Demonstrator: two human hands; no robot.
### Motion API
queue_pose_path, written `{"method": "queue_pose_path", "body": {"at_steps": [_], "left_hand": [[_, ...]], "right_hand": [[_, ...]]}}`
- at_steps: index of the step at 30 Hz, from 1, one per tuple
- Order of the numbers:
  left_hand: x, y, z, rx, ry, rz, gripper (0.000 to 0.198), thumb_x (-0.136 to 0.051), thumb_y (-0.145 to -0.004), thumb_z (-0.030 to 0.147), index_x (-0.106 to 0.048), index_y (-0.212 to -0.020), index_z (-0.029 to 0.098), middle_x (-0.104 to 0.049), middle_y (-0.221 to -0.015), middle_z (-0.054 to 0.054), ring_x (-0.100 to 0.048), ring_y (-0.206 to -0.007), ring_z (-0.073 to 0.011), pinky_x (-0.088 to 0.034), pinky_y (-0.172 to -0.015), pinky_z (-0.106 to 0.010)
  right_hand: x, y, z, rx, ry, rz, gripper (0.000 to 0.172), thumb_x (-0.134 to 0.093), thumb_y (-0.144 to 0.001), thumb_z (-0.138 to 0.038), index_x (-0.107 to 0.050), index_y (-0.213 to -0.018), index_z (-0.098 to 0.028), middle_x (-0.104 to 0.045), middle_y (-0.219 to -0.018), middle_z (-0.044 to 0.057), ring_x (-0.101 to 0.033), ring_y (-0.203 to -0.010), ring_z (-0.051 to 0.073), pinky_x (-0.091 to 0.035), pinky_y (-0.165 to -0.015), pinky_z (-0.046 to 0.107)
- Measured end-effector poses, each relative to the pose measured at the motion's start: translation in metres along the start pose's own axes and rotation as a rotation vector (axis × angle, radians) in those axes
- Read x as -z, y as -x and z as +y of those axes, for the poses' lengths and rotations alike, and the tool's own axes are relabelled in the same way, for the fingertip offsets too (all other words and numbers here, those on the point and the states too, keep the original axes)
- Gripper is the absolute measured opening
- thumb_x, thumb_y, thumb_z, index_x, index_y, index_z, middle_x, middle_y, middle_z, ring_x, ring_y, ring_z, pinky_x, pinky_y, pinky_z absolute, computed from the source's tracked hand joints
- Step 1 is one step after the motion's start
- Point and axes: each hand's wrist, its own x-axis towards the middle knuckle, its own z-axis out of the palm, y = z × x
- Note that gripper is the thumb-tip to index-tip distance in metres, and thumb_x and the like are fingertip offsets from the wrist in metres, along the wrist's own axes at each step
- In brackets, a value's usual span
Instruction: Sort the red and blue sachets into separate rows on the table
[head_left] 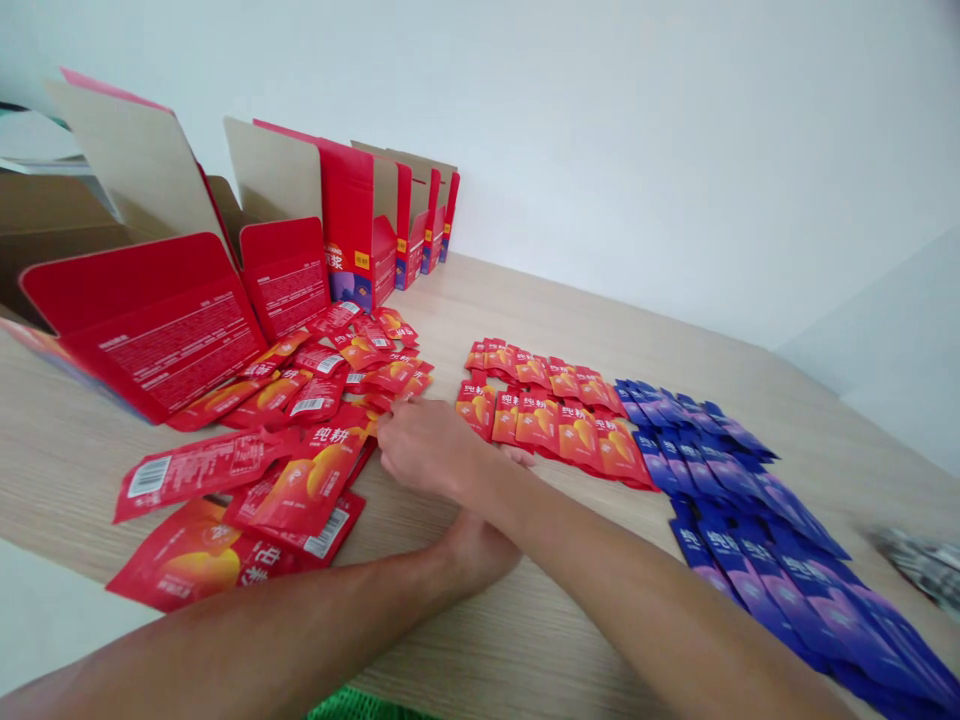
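My forearms cross over the table, the right one on top. My right hand (420, 447) is at the right edge of a loose pile of red sachets (319, 470) printed with yellow fruit. Its fingers are curled in against the sachets, and what they grip is hidden. Partly behind my right forearm is my left hand (480, 550); a few fingertips show beyond it, near the neat rows of red sachets (536, 418). Most of its fingers are hidden.
Overlapping rows of blue-purple sachets (757, 520) lie to the right. Several open red cartons (349, 220) stand along the left and back, flaps up. A white wall (637, 150) rises behind the wooden table (540, 285). A blurred checked item (919, 560) is at the right edge.
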Motion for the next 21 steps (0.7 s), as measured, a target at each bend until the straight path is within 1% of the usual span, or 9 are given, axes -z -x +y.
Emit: {"method": "queue_pose_path", "body": {"at_steps": [2,4,6,8,10,12,16,19,21], "left_hand": [[-0.002,0.000,0.000,-0.020,0.029,-0.005,0.018,-0.068,-0.094,0.031,-0.070,-0.079,0.022,-0.069,-0.084,-0.005,-0.067,-0.095,-0.0250,-0.056,-0.091,-0.039],[-0.004,0.001,0.000,-0.043,0.042,0.006,0.011,-0.071,-0.087,0.026,-0.068,-0.077,0.022,-0.069,-0.086,-0.005,-0.066,-0.094,-0.0240,-0.055,-0.091,-0.037],[-0.008,0.003,0.003,-0.059,0.026,0.015,0.009,-0.076,-0.079,0.021,-0.066,-0.078,0.022,-0.069,-0.084,-0.004,-0.066,-0.091,-0.0239,-0.056,-0.085,-0.036],[-0.013,0.006,0.009,-0.078,0.036,-0.002,0.015,-0.079,-0.076,0.026,-0.067,-0.085,0.020,-0.070,-0.083,-0.004,-0.066,-0.085,-0.0240,-0.055,-0.076,-0.036],[-0.017,0.008,0.018,-0.081,0.103,-0.052,0.028,-0.079,-0.080,0.041,-0.068,-0.093,0.019,-0.072,-0.087,-0.006,-0.068,-0.082,-0.0244,-0.056,-0.072,-0.036],[-0.022,0.011,0.028,-0.058,0.201,-0.102,0.040,-0.077,-0.082,0.056,-0.068,-0.096,0.019,-0.074,-0.092,-0.007,-0.071,-0.085,-0.0253,-0.058,-0.075,-0.037],[-0.025,0.013,0.042,0.021,0.278,-0.136,0.053,-0.072,-0.082,0.072,-0.065,-0.086,0.020,-0.074,-0.092,-0.008,-0.074,-0.095,-0.0277,-0.061,-0.082,-0.039],[-0.024,0.012,0.046,0.119,0.269,-0.194,0.065,-0.060,-0.086,0.082,-0.069,-0.090,0.018,-0.075,-0.096,-0.011,-0.074,-0.100,-0.0316,-0.062,-0.083,-0.042],[-0.022,0.012,0.045,0.163,0.259,-0.209,0.069,-0.058,-0.086,0.085,-0.071,-0.097,0.018,-0.076,-0.096,-0.012,-0.075,-0.101,-0.0328,-0.062,-0.083,-0.043]], "right_hand": [[0.005,0.010,0.004,-0.088,-0.008,0.059,0.030,-0.049,-0.104,-0.022,-0.076,-0.113,-0.014,-0.078,-0.106,0.016,-0.076,-0.097,0.031,-0.059,-0.074,0.037],[0.011,0.024,0.012,-0.211,-0.022,0.121,0.032,-0.046,-0.106,-0.025,-0.074,-0.115,-0.014,-0.078,-0.104,0.015,-0.076,-0.093,0.029,-0.055,-0.071,0.035],[0.017,0.043,0.022,-0.343,-0.029,0.159,0.030,-0.046,-0.106,-0.025,-0.073,-0.115,-0.014,-0.078,-0.102,0.014,-0.075,-0.090,0.027,-0.052,-0.070,0.033],[0.022,0.066,0.032,-0.455,-0.011,0.203,0.028,-0.046,-0.105,-0.020,-0.072,-0.113,-0.015,-0.077,-0.102,0.013,-0.074,-0.090,0.026,-0.050,-0.070,0.032],[0.023,0.091,0.039,-0.509,0.057,0.279,0.027,-0.046,-0.105,-0.017,-0.072,-0.109,-0.015,-0.076,-0.101,0.014,-0.072,-0.091,0.026,-0.049,-0.068,0.032],[0.021,0.115,0.038,-0.470,0.151,0.357,0.027,-0.045,-0.105,-0.016,-0.072,-0.105,-0.016,-0.074,-0.096,0.015,-0.069,-0.090,0.026,-0.048,-0.065,0.032],[0.005,0.146,0.017,-0.228,0.256,0.438,0.029,-0.044,-0.104,-0.013,-0.073,-0.102,-0.016,-0.071,-0.090,0.015,-0.065,-0.084,0.028,-0.051,-0.061,0.037],[-0.004,0.157,0.005,-0.129,0.139,0.419,0.019,-0.053,-0.103,-0.018,-0.072,-0.099,-0.017,-0.071,-0.092,0.013,-0.063,-0.085,0.027,-0.059,-0.074,0.043],[-0.002,0.162,0.006,-0.090,-0.040,0.369,0.011,-0.067,-0.099,-0.029,-0.071,-0.101,-0.019,-0.071,-0.102,0.011,-0.065,-0.096,0.028,-0.061,-0.090,0.048]]}}
